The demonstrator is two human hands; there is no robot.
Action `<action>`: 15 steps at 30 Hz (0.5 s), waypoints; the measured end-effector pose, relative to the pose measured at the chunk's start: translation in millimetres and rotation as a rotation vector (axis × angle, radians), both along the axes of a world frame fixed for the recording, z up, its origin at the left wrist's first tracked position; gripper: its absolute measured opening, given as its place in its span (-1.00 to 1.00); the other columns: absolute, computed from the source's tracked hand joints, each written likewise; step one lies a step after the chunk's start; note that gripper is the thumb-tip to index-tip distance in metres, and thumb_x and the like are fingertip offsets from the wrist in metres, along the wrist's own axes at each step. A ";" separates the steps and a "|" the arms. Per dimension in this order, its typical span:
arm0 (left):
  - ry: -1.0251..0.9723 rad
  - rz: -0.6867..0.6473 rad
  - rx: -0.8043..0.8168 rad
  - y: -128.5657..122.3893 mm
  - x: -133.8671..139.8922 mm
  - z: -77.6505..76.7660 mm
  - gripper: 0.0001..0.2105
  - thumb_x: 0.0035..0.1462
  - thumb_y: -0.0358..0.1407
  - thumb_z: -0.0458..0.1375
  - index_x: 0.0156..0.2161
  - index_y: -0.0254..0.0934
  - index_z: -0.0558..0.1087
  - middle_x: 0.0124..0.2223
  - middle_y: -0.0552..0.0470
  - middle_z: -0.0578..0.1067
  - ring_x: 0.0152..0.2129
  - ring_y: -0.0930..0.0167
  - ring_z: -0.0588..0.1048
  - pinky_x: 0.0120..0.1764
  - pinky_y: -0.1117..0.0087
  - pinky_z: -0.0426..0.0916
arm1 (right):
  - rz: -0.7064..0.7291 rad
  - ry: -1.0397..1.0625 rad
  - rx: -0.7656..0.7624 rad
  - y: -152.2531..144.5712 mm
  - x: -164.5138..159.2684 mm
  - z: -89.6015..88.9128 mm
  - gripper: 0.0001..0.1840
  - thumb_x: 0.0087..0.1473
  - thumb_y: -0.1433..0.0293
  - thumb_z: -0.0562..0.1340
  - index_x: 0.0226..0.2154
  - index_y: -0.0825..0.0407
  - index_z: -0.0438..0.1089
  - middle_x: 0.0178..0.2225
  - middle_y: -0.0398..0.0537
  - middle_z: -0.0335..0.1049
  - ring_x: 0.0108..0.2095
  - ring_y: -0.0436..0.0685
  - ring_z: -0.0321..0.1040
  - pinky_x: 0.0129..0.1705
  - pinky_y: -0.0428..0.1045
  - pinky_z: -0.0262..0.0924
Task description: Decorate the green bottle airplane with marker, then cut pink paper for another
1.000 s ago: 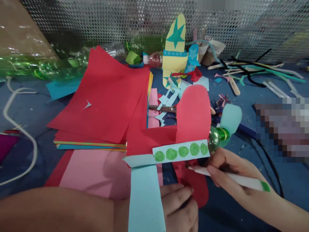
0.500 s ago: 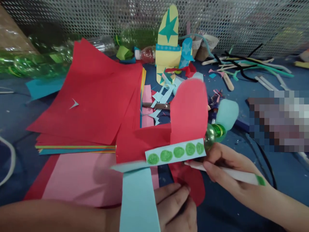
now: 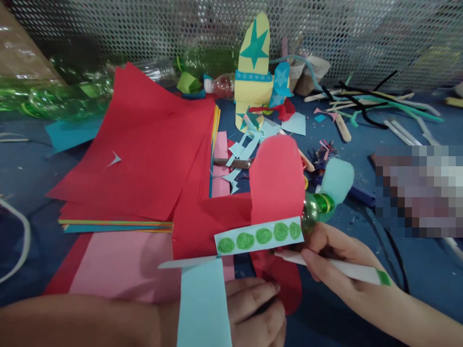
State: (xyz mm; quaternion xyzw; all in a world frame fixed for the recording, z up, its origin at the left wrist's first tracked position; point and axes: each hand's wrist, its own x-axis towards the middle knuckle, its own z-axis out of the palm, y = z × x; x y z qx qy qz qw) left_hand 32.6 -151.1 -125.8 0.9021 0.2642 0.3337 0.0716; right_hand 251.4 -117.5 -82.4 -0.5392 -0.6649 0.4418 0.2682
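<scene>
A toy plane of red paper (image 3: 277, 178) around a green plastic bottle (image 3: 311, 209) lies in front of me, its bottle neck towards the right. A light blue strip (image 3: 258, 236) with several green dots runs along the wing's base. Light blue paper forms the tail (image 3: 204, 301) and a rounded propeller blade (image 3: 338, 179). Curled against the lower red wing, my left hand (image 3: 255, 308) grips the plane, partly hidden behind the tail. Between thumb and fingers, my right hand (image 3: 340, 255) holds a white marker (image 3: 356, 270) with a green end; its tip is just below the strip.
Red sheets (image 3: 144, 149) top a coloured paper stack on the left, with pink paper (image 3: 126, 260) beneath. Scissors (image 3: 235, 163) and light blue scraps lie behind the plane. Further back stand a yellow paper plane (image 3: 253, 89), pipe cleaners (image 3: 383, 103) and a metal mesh (image 3: 144, 29).
The toy plane and my left hand have shifted slightly left and towards me. My right hand, still holding the marker, has moved slightly with them. The view has also shifted a little.
</scene>
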 end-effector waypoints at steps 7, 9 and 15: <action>-0.133 0.164 -0.001 -2.0 15.0 3.6 -0.81 0.30 -0.39 0.10 -0.33 -0.25 0.53 -0.33 0.26 0.60 -0.30 0.65 0.55 0.20 0.60 0.19 | -0.043 0.000 0.043 -1.2 2.2 -0.9 -0.72 0.20 0.36 0.11 -0.53 -0.06 0.11 -0.65 -0.29 0.11 -0.65 -0.04 0.04 -0.65 -0.15 0.02; -0.131 0.153 0.008 -2.4 14.8 3.8 -0.82 0.29 -0.39 0.11 -0.33 -0.24 0.53 -0.33 0.26 0.60 -0.29 0.65 0.55 0.18 0.60 0.22 | -0.036 0.000 0.037 -2.1 3.2 -1.7 -0.74 0.20 0.37 0.12 -0.52 -0.06 0.13 -0.64 -0.28 0.14 -0.64 -0.04 0.06 -0.64 -0.15 0.04; -0.128 0.174 -0.026 -4.0 10.2 -2.9 -0.91 0.24 -0.34 0.16 -0.27 -0.23 0.53 -0.25 0.20 0.61 -0.27 0.59 0.56 0.07 0.59 0.36 | -0.023 0.000 0.048 -1.1 2.2 -0.2 -0.73 0.20 0.38 0.10 -0.54 -0.04 0.15 -0.62 -0.25 0.12 -0.60 -0.02 0.07 -0.61 -0.13 0.05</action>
